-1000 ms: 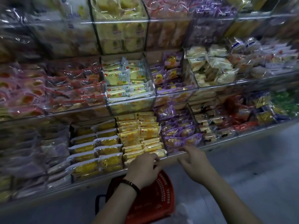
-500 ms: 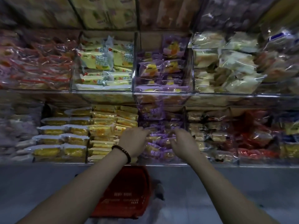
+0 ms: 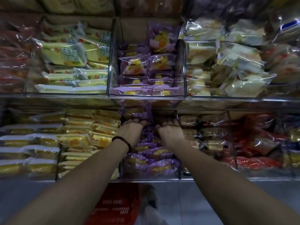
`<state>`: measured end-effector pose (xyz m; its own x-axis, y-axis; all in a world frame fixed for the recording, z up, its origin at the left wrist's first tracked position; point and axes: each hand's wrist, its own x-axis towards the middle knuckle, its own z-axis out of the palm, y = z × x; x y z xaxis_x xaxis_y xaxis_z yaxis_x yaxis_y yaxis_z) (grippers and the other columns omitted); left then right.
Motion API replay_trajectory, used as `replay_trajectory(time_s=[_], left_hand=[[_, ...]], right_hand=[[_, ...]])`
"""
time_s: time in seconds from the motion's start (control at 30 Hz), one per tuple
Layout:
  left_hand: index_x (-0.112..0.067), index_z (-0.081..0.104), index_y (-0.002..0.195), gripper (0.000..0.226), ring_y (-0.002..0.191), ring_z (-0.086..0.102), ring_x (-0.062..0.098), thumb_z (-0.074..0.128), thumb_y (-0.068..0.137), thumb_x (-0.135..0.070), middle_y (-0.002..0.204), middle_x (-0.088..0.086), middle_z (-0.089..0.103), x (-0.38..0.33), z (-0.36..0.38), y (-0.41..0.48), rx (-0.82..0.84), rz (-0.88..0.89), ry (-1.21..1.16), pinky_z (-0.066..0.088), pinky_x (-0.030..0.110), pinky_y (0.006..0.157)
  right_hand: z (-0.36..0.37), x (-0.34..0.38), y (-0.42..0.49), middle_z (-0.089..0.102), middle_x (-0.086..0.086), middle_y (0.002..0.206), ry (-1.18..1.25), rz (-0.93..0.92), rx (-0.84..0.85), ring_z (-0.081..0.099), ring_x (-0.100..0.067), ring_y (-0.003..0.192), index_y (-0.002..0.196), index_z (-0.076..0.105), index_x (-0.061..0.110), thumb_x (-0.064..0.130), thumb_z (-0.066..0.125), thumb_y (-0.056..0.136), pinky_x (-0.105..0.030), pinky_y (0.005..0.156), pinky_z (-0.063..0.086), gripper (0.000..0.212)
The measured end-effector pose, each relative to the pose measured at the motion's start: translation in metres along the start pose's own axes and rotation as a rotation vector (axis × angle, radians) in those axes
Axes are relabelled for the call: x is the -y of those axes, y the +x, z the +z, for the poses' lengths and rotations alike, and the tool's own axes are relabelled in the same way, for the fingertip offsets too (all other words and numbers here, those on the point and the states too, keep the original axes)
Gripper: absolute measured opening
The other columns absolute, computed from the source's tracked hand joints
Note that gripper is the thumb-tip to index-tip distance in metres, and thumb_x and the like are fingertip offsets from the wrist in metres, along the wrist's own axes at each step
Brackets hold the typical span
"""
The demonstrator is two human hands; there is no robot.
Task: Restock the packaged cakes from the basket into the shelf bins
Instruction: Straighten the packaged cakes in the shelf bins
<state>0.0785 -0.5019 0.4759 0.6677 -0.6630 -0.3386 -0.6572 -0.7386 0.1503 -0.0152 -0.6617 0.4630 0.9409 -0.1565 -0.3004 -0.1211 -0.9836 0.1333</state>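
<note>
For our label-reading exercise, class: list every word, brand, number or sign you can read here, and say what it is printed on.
"杨枝": large white characters on the yellow-green cake packs, upper left bin; the smaller print beneath is blurred.
Purple cake packs: print too blurred to read.
Red packs: white print, unreadable.
Red basket: pale marks only, nothing legible.
No readable numbers or price signs.

— Where are the hands?
— Both are deep in the middle lower bin (image 3: 149, 175), among the packaged cakes (image 3: 152, 165). The left hand (image 3: 131, 129) is on the left and the right hand (image 3: 170, 131) is just beside it.
— Above them?
— The upper bin (image 3: 146, 96), directly over.
— The basket (image 3: 116, 205)?
— On the floor (image 3: 211, 197), before the shelf (image 3: 227, 179), below the hands.
</note>
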Motion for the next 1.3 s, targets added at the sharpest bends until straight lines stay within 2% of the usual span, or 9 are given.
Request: replay_trajectory(time_s=[0.2, 0.37, 0.47, 0.57, 0.7, 0.87, 0.93, 1.1, 1.3], left_hand=[[-0.033, 0.044, 0.151, 0.066, 0.125, 0.057, 0.033, 0.057, 0.094, -0.004, 0.137, 0.006, 0.061, -0.004, 0.016, 0.003, -0.08, -0.029, 0.11, 0.054, 0.043, 0.098], [-0.035, 0.053, 0.143, 0.05, 0.109, 0.066, 0.033, 0.053, 0.098, -0.011, 0.123, 0.005, 0.068, -0.006, 0.019, 0.015, -0.12, 0.003, 0.277, 0.052, 0.042, 0.096], [-0.036, 0.05, 0.147, 0.048, 0.111, 0.065, 0.032, 0.049, 0.103, -0.018, 0.124, 0.006, 0.069, -0.006, 0.025, 0.014, -0.142, 0.018, 0.376, 0.046, 0.043, 0.1], [-0.037, 0.042, 0.153, 0.049, 0.115, 0.063, 0.031, 0.04, 0.106, -0.023, 0.125, 0.005, 0.071, -0.006, 0.027, 0.015, -0.165, 0.044, 0.417, 0.041, 0.043, 0.104], [-0.042, 0.048, 0.149, 0.047, 0.116, 0.064, 0.03, 0.041, 0.106, -0.024, 0.121, 0.003, 0.074, -0.004, 0.026, 0.018, -0.195, 0.033, 0.396, 0.04, 0.043, 0.106], [-0.057, 0.051, 0.144, 0.049, 0.117, 0.061, 0.029, 0.042, 0.107, -0.026, 0.118, 0.0, 0.075, 0.005, 0.034, 0.017, -0.211, 0.049, 0.382, 0.036, 0.043, 0.108], [-0.058, 0.054, 0.137, 0.045, 0.118, 0.058, 0.031, 0.048, 0.105, -0.027, 0.12, 0.0, 0.074, 0.008, 0.033, 0.019, -0.193, 0.052, 0.381, 0.036, 0.045, 0.107], [-0.057, 0.051, 0.139, 0.05, 0.124, 0.055, 0.031, 0.047, 0.105, -0.021, 0.128, 0.001, 0.07, 0.01, 0.032, 0.018, -0.15, 0.102, 0.45, 0.035, 0.045, 0.109], [-0.04, 0.048, 0.147, 0.049, 0.126, 0.057, 0.03, 0.05, 0.102, -0.021, 0.126, 0.004, 0.072, 0.008, 0.03, 0.021, -0.173, 0.093, 0.466, 0.034, 0.045, 0.114]], right_hand=[[0.005, -0.005, 0.016, 0.068, -0.007, 0.127, 0.007, -0.027, 0.052, 0.059, -0.032, 0.121, 0.126, 0.064, 0.026, 0.035, 0.065, 0.092, -0.045, 0.108, 0.036, 0.036], [0.004, -0.006, 0.026, 0.075, -0.003, 0.113, -0.043, -0.049, 0.011, 0.068, -0.031, 0.108, 0.115, 0.068, 0.029, 0.043, 0.07, 0.088, -0.045, 0.099, 0.041, 0.031], [0.005, -0.003, 0.027, 0.075, -0.004, 0.108, -0.049, -0.044, -0.014, 0.068, -0.031, 0.105, 0.114, 0.069, 0.029, 0.05, 0.071, 0.086, -0.044, 0.098, 0.042, 0.035], [0.008, 0.002, 0.029, 0.075, -0.004, 0.105, -0.064, -0.017, -0.009, 0.069, -0.032, 0.102, 0.111, 0.071, 0.028, 0.043, 0.073, 0.085, -0.044, 0.097, 0.043, 0.03], [0.009, 0.005, 0.027, 0.077, -0.002, 0.099, -0.073, -0.002, 0.0, 0.07, -0.03, 0.097, 0.101, 0.075, 0.029, 0.032, 0.07, 0.088, -0.043, 0.093, 0.042, 0.015], [0.002, -0.001, 0.02, 0.076, 0.002, 0.1, -0.038, -0.016, -0.018, 0.07, -0.026, 0.099, 0.098, 0.073, 0.035, 0.042, 0.071, 0.086, -0.043, 0.103, 0.035, 0.014], [-0.01, -0.006, 0.02, 0.077, 0.0, 0.1, -0.066, -0.011, -0.037, 0.07, -0.026, 0.099, 0.102, 0.074, 0.034, 0.033, 0.07, 0.089, -0.045, 0.105, 0.035, 0.014], [-0.026, -0.003, 0.022, 0.078, -0.005, 0.097, -0.09, 0.037, -0.029, 0.072, -0.03, 0.094, 0.104, 0.075, 0.026, 0.015, 0.067, 0.091, -0.045, 0.096, 0.042, 0.019], [0.0, 0.01, 0.027, 0.074, -0.008, 0.118, -0.076, 0.023, -0.01, 0.066, -0.034, 0.113, 0.12, 0.073, 0.025, 0.019, 0.058, 0.097, -0.042, 0.098, 0.043, 0.028]])
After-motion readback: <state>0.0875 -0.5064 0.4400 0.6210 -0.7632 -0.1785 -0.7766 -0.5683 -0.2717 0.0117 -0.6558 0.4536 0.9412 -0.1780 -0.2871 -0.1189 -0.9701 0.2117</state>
